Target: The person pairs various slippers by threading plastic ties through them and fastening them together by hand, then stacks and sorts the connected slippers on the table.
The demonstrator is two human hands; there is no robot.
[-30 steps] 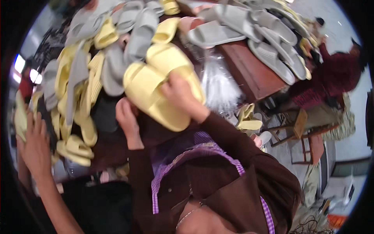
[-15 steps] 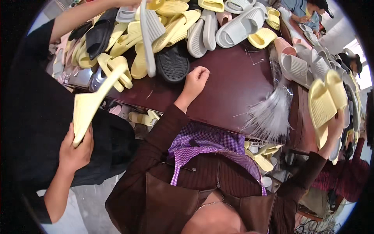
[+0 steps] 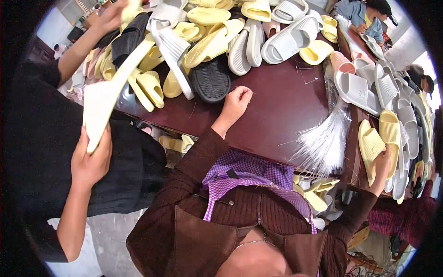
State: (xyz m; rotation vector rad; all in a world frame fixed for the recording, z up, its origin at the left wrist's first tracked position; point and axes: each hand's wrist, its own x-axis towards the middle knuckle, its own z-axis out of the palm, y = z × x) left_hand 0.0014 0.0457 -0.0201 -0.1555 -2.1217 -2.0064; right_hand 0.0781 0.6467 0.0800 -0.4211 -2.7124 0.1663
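Note:
My left hand [image 3: 236, 107] rests over the dark red table, fingertips pinched together. Whatever they hold, if anything, is too small to make out. Just beyond it lies a black slipper [image 3: 210, 79], sole up. On the right, my right hand [image 3: 381, 165] grips a pair of yellow slippers, one [image 3: 370, 147] on the near side and the other [image 3: 390, 130] beside it, at the table's right end. A bundle of thin clear-white plastic strands [image 3: 323, 147] fans out on the table between my hands.
Yellow, grey and black slippers [image 3: 214, 39] are heaped along the far edge. More grey ones [image 3: 357, 90] crowd the right side. At my left a co-worker's hand [image 3: 91, 159] holds a yellow slipper [image 3: 104, 106]; their other hand [image 3: 110, 17] is higher up.
My right hand has come lower and a little left with the yellow slippers. My left hand stays pinched. The co-worker's upper hand has moved left; a grey slipper in the heap has tilted.

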